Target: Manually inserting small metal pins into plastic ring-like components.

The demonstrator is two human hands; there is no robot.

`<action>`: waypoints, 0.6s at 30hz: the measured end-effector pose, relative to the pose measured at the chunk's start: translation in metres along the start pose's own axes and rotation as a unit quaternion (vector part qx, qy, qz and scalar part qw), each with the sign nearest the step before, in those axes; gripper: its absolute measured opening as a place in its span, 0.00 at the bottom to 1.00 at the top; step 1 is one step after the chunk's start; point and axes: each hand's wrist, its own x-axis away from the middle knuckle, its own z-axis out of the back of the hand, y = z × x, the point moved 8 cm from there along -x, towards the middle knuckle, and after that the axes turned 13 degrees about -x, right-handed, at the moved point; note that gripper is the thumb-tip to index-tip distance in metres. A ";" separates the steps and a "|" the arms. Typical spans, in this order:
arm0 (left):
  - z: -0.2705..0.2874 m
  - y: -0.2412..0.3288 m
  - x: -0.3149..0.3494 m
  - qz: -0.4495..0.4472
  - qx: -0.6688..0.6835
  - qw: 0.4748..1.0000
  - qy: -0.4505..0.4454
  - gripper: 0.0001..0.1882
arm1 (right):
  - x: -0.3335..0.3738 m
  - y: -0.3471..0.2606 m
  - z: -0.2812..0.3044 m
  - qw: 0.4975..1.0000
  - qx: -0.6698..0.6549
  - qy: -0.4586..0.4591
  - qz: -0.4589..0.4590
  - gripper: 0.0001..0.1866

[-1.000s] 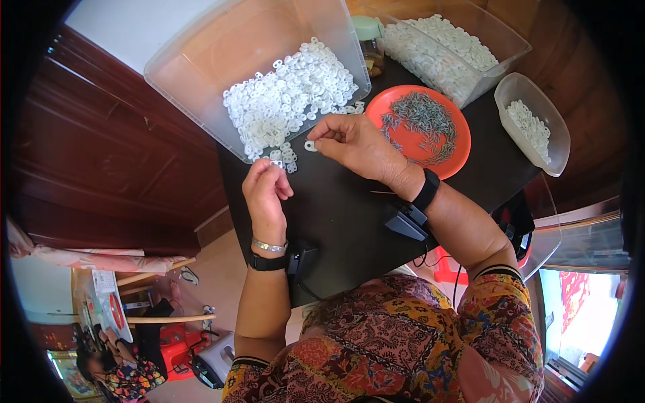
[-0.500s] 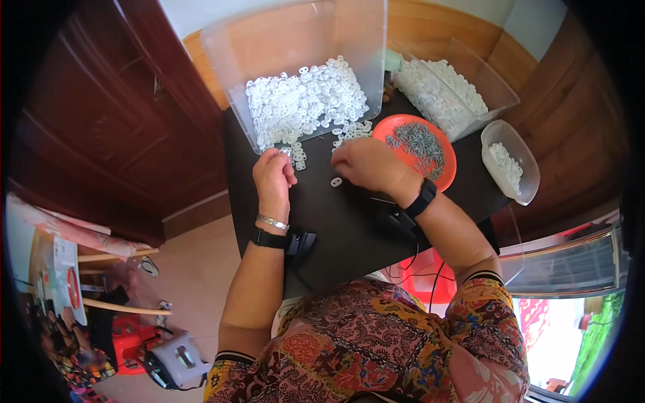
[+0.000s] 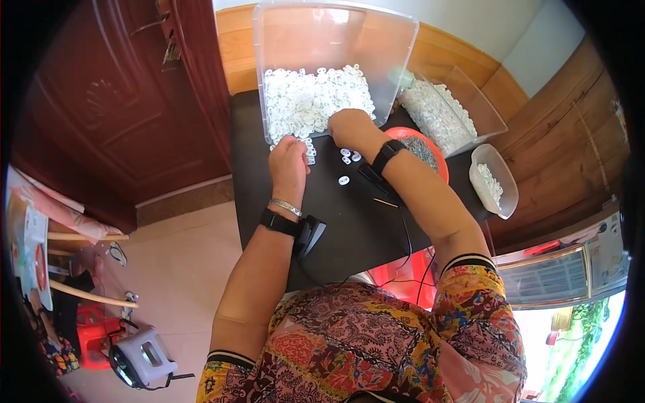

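Observation:
A clear plastic bin (image 3: 396, 40) lies tipped with its opening toward me, heaped with small white oval pieces (image 3: 316, 101) that have two holes each. My left hand (image 3: 289, 163) is curled closed at the bin's front left corner, beside a few white pieces on the black table (image 3: 322, 225). My right hand (image 3: 354, 127) reaches to the bin's front edge, its fingers bent and pointing down at the pieces. What either hand pinches is hidden. Several loose ovals (image 3: 346, 154) lie just below my right hand, and a single oval (image 3: 344, 181) sits nearer to me.
An orange plate (image 3: 443, 164) of grey screws is partly behind my right forearm. Beyond it stands a clear box (image 3: 497, 127) with a bag of white pieces. A small white tub (image 3: 478, 168) holds more. Thin black cables (image 3: 408, 235) hang over the table's near edge.
My right hand has moved away from me, from beside the plate to the bin's edge. Fewer loose ovals show in front of the bin. The whole view has shifted.

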 end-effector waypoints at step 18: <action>-0.001 -0.004 0.002 0.008 -0.021 1.000 -0.005 0.07 | 0.001 -0.043 0.008 0.995 0.011 -0.084 0.057 0.08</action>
